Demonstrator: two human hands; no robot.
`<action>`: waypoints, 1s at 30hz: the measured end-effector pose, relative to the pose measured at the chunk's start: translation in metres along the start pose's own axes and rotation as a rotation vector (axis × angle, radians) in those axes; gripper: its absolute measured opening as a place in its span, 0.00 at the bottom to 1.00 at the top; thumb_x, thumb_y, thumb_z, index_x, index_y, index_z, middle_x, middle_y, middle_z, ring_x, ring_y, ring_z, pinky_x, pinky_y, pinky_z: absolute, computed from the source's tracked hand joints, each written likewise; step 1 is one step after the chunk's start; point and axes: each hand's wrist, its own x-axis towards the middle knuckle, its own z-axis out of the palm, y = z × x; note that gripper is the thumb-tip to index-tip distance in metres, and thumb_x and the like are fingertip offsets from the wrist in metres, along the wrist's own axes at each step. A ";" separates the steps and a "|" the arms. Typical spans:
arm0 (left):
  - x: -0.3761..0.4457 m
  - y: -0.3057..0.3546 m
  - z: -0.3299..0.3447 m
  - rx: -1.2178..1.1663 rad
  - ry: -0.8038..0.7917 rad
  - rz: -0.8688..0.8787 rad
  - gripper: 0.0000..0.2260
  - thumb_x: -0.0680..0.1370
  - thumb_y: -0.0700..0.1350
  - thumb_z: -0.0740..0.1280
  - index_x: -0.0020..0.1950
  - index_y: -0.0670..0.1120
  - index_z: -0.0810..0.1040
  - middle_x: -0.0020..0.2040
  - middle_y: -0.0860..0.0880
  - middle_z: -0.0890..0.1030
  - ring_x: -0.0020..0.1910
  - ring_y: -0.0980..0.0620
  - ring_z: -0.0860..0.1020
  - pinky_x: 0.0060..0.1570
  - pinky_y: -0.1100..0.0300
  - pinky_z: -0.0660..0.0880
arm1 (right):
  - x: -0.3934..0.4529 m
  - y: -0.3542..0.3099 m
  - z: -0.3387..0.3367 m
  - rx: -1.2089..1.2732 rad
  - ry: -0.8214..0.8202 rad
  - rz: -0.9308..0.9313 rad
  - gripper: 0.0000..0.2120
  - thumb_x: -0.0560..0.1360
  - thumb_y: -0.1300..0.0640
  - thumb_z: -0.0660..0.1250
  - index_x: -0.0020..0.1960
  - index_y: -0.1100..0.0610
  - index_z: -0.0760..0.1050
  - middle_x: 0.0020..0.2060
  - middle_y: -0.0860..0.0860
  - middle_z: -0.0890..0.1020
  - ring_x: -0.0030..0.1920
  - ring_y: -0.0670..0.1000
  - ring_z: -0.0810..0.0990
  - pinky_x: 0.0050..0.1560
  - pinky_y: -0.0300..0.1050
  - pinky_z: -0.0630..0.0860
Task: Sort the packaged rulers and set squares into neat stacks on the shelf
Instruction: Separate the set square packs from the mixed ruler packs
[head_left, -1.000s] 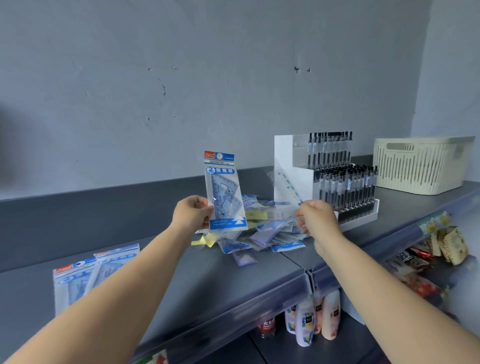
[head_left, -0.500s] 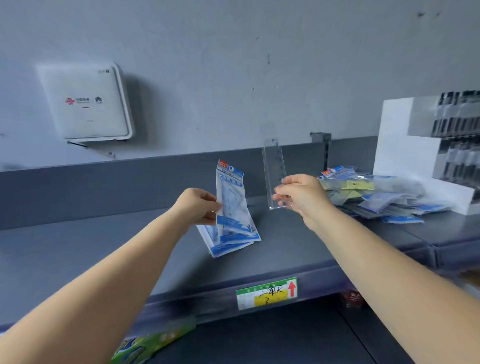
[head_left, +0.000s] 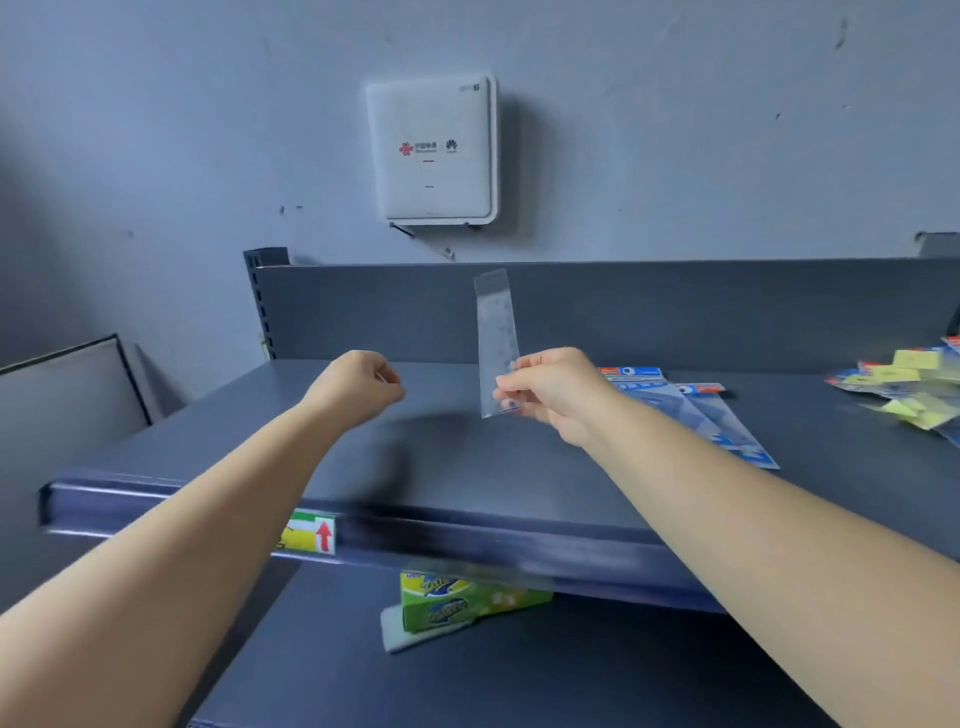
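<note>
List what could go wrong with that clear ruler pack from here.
1. The right hand pinches the clear ruler pack only at its lower end, upright; it might slip or flop.
2. Set down carelessly, it could overlap the set-square packs beside it and mix the stacks.

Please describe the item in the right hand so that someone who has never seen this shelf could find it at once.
Find the white box on the wall; below it runs the dark grey shelf. Above the shelf, the right hand pinches a clear packaged ruler by its lower end, held upright. Unlike the blue-printed set square packs lying flat, it is narrow and almost colourless.
</note>
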 end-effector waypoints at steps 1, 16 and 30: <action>0.001 -0.011 -0.008 0.019 0.013 -0.010 0.02 0.74 0.43 0.68 0.45 0.45 0.78 0.40 0.48 0.78 0.38 0.48 0.74 0.40 0.60 0.70 | 0.004 0.002 0.016 0.011 -0.019 0.005 0.10 0.72 0.72 0.66 0.41 0.61 0.69 0.39 0.58 0.76 0.31 0.49 0.77 0.28 0.34 0.77; 0.031 -0.006 0.002 0.247 -0.005 0.063 0.05 0.75 0.47 0.64 0.50 0.51 0.75 0.52 0.51 0.79 0.50 0.48 0.76 0.51 0.56 0.73 | 0.036 -0.009 0.019 -1.039 0.125 -0.307 0.14 0.72 0.59 0.65 0.55 0.63 0.77 0.51 0.58 0.82 0.52 0.60 0.79 0.51 0.49 0.78; 0.014 0.254 0.164 0.336 -0.110 0.465 0.10 0.76 0.47 0.61 0.56 0.49 0.75 0.55 0.51 0.78 0.54 0.48 0.76 0.48 0.59 0.66 | -0.008 -0.024 -0.249 -1.348 0.372 -0.206 0.13 0.74 0.52 0.64 0.59 0.50 0.73 0.58 0.47 0.77 0.57 0.52 0.75 0.50 0.44 0.73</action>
